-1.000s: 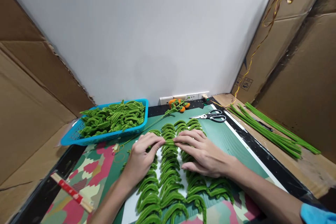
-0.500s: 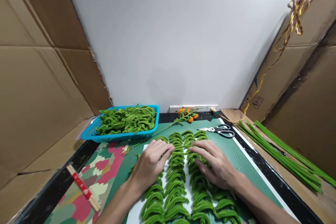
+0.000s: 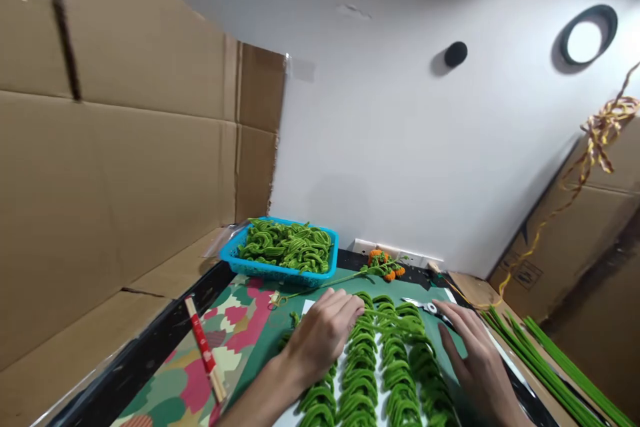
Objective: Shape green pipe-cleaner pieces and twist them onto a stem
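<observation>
- At the centre of the worktop (image 3: 165,339), lengthwise rows of curved, fuzzy green pieces (image 3: 360,383) lie over a white sheet (image 3: 309,305).
- Left hand (image 3: 324,330): above the far part of the rows, its grip narrow, fingertips pinching a green fuzzy strip (image 3: 393,321) that extends rightward across them.
- Right hand (image 3: 473,360): beside the rows, over the handles of the scissors (image 3: 429,307); one cannot tell whether its grip closes on them.
- Far left: a blue basket (image 3: 280,272) filled with green pieces.
- Far side: an orange-flowered stem (image 3: 387,271), near the scissors.
- Right edge: long green stems (image 3: 550,367).
</observation>
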`<state>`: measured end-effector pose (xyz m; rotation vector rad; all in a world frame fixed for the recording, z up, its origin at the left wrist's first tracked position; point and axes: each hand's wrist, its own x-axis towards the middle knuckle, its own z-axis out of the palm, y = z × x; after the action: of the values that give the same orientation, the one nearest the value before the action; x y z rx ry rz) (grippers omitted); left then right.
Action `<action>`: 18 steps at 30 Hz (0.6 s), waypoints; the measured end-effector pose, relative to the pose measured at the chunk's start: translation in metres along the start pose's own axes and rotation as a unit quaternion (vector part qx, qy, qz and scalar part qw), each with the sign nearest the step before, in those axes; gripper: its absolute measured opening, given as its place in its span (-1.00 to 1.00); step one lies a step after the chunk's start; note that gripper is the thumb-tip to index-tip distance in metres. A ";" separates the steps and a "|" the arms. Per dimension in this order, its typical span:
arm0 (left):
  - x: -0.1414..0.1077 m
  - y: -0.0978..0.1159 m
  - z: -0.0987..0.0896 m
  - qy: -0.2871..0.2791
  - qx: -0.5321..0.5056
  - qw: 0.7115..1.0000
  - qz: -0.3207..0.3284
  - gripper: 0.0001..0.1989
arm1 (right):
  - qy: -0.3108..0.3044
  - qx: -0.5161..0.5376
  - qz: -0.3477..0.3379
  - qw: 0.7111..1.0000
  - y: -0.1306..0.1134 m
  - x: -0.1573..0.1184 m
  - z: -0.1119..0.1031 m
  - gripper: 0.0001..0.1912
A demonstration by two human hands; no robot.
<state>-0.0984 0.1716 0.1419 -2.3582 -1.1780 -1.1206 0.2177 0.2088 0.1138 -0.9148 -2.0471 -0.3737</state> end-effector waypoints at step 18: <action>-0.018 -0.006 -0.006 0.059 0.003 0.994 -0.088 -0.71 | 0.086 0.095 0.197 0.972 0.022 -0.016 0.057 -0.59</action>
<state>-0.1130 0.1622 0.1324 -2.1841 -1.3664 -1.2915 0.2067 0.2481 0.0653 -1.0984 -1.6621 -0.0374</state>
